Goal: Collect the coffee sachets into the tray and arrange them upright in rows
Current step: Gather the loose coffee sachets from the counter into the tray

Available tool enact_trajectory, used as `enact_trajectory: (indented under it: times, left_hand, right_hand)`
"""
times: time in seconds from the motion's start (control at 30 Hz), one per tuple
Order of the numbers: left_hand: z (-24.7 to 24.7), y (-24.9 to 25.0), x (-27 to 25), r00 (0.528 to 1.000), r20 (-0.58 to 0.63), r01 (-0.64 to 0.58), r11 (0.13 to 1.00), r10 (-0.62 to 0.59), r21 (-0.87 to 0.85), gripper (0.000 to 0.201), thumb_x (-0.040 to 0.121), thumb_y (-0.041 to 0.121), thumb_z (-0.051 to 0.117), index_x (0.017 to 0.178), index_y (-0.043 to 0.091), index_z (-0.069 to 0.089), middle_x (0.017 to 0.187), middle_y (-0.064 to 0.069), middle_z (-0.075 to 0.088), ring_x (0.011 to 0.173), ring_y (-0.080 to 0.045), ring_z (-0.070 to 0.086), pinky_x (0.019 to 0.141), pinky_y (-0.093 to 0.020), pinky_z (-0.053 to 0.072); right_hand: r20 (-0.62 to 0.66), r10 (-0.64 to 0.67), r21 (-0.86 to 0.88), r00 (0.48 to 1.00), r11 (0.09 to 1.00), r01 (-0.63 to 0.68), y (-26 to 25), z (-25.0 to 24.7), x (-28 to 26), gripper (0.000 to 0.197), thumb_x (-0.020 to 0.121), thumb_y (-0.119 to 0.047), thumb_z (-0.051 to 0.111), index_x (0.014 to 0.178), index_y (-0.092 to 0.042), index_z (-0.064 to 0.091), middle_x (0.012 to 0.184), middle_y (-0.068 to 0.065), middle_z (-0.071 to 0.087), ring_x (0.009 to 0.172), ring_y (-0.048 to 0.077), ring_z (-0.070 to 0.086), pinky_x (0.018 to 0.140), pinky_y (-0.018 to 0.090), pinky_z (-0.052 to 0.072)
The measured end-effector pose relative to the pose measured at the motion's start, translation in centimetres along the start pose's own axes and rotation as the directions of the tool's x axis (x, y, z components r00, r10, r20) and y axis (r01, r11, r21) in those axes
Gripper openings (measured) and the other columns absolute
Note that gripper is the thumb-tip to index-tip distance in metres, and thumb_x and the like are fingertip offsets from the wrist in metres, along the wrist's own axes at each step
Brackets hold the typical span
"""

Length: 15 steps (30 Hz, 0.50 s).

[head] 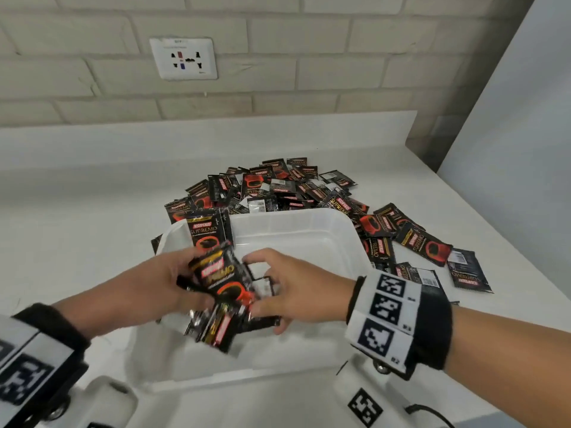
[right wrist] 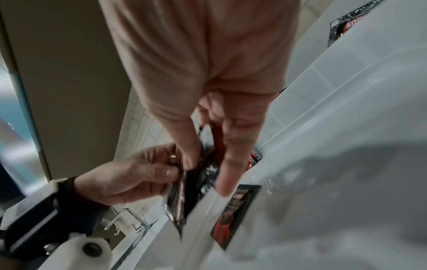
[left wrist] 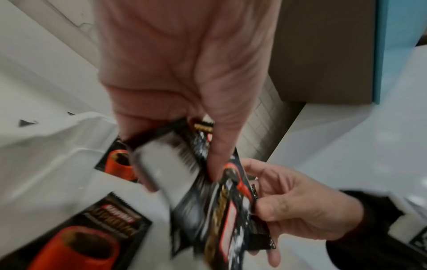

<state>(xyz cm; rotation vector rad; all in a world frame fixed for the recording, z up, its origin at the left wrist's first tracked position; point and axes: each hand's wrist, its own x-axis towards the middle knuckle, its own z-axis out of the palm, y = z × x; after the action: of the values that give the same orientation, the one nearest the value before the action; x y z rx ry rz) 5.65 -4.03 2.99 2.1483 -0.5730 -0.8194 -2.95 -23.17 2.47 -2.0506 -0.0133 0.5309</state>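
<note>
A white translucent tray [head: 309,213] sits on the counter in front of me. Both hands hold one bunch of black-and-red coffee sachets [head: 225,291] above the tray's near left part. My left hand [head: 182,282] grips the bunch from the left, thumb on top [left wrist: 217,164]. My right hand [head: 265,291] pinches it from the right [right wrist: 208,173]. One sachet [head: 208,233] stands upright against the tray's far left wall. A big pile of sachets [head: 278,186] lies behind the tray and spreads to its right. The image of the bunch is blurred.
Loose sachets [head: 469,270] lie flat on the counter at the right, near a grey side wall. A brick wall with a socket [head: 183,58] rises behind the counter. A metal tap [right wrist: 124,219] shows in the right wrist view.
</note>
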Motion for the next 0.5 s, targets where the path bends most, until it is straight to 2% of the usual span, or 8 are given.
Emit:
enact_trajectory:
  times: [0.03, 0.1, 0.17, 0.23, 0.3, 0.4, 0.43, 0.5]
  left_hand:
    - [0.0, -0.7, -0.1, 0.995, 0.066, 0.066, 0.996, -0.070, 0.061, 0.034, 0.071, 0.008, 0.078, 0.096, 0.020, 0.056, 0.085, 0.002, 0.072, 0.071, -0.010, 0.067, 0.075, -0.028, 0.054]
    - [0.0, -1.7, -0.1, 0.978, 0.105, 0.138, 0.932, -0.183, 0.335, 0.046, 0.078, 0.022, 0.074, 0.113, 0.032, 0.046, 0.110, 0.012, 0.060, 0.091, -0.008, 0.062, 0.088, -0.027, 0.050]
    - [0.1, -1.5, -0.4, 0.983, 0.035, 0.130, 0.826, -0.179, 0.549, 0.064, 0.084, 0.034, 0.067, 0.134, 0.039, 0.026, 0.129, 0.018, 0.040, 0.110, -0.005, 0.050, 0.095, -0.019, 0.040]
    - [0.4, -0.7, -0.7, 0.993, 0.058, 0.051, 0.806, -0.105, 0.590, 0.069, 0.087, 0.038, 0.062, 0.137, 0.044, 0.016, 0.132, 0.023, 0.028, 0.117, -0.001, 0.041, 0.097, -0.016, 0.034]
    - [0.6, -0.3, -1.1, 0.990, 0.136, -0.061, 0.796, -0.027, 0.602, 0.057, 0.087, 0.041, 0.059, 0.120, 0.056, 0.015, 0.126, 0.032, 0.024, 0.115, 0.005, 0.041, 0.097, -0.014, 0.032]
    - [0.0, -0.3, -1.5, 0.985, 0.166, -0.132, 0.806, 0.042, 0.577, 0.041, 0.078, 0.059, 0.060, 0.104, 0.064, 0.029, 0.121, 0.045, 0.027, 0.114, 0.011, 0.044, 0.100, -0.014, 0.034]
    - [-0.4, -0.2, -1.6, 0.981, 0.182, -0.157, 0.813, 0.064, 0.561, 0.048, 0.066, 0.076, 0.057, 0.106, 0.069, 0.032, 0.122, 0.049, 0.030, 0.113, 0.013, 0.045, 0.098, -0.014, 0.035]
    - [-1.0, -0.4, -1.6, 0.979, 0.166, -0.190, 0.825, 0.118, 0.533, 0.073, 0.041, 0.100, 0.033, 0.110, 0.080, 0.024, 0.123, 0.054, 0.026, 0.105, 0.013, 0.051, 0.093, -0.019, 0.042]
  right_hand:
    - [0.035, 0.012, -0.067, 0.999, 0.998, -0.010, 0.2, 0.3, 0.0, 0.072, 0.087, -0.021, 0.062, 0.143, -0.028, 0.018, 0.143, 0.013, 0.035, 0.104, 0.029, 0.062, 0.087, 0.042, 0.052]
    - [0.115, 0.006, -0.224, 0.993, 0.974, 0.020, 0.6, 0.9, -0.3, 0.078, 0.088, -0.026, 0.061, 0.147, -0.024, 0.010, 0.146, 0.007, 0.034, 0.120, 0.023, 0.050, 0.101, 0.032, 0.040]
    - [0.212, -0.003, -0.379, 0.977, 0.922, 0.085, 0.9, 1.5, -0.7, 0.077, 0.089, -0.030, 0.058, 0.148, -0.019, 0.009, 0.150, 0.004, 0.029, 0.131, 0.021, 0.037, 0.105, 0.026, 0.028]
    - [0.246, 0.011, -0.467, 0.969, 0.878, 0.109, 1.0, 1.5, -1.0, 0.077, 0.091, -0.032, 0.054, 0.149, -0.020, 0.006, 0.154, 0.002, 0.020, 0.138, 0.019, 0.025, 0.111, 0.026, 0.020]
    - [0.157, 0.004, -0.463, 0.988, 0.883, 0.070, 0.7, 0.3, -1.7, 0.073, 0.093, -0.031, 0.052, 0.148, -0.023, 0.004, 0.154, 0.000, 0.018, 0.139, 0.016, 0.023, 0.108, 0.022, 0.020]
    - [-0.134, -0.064, -0.378, 0.989, 0.926, 0.008, 0.3, -3.2, -4.2, 0.062, 0.092, -0.030, 0.053, 0.145, -0.029, 0.021, 0.144, -0.006, 0.038, 0.125, 0.007, 0.040, 0.094, 0.014, 0.031]
    - [-0.246, -0.065, -0.362, 0.967, 0.932, -0.029, 0.7, -4.5, -5.3, 0.055, 0.091, -0.029, 0.054, 0.141, -0.029, 0.031, 0.136, -0.008, 0.046, 0.116, 0.005, 0.047, 0.092, 0.013, 0.035]
    - [-0.416, 0.007, -0.358, 0.909, 0.918, -0.171, 2.4, -7.1, -8.1, 0.041, 0.090, -0.028, 0.056, 0.130, -0.029, 0.048, 0.114, -0.011, 0.058, 0.098, 0.005, 0.055, 0.086, 0.017, 0.042]
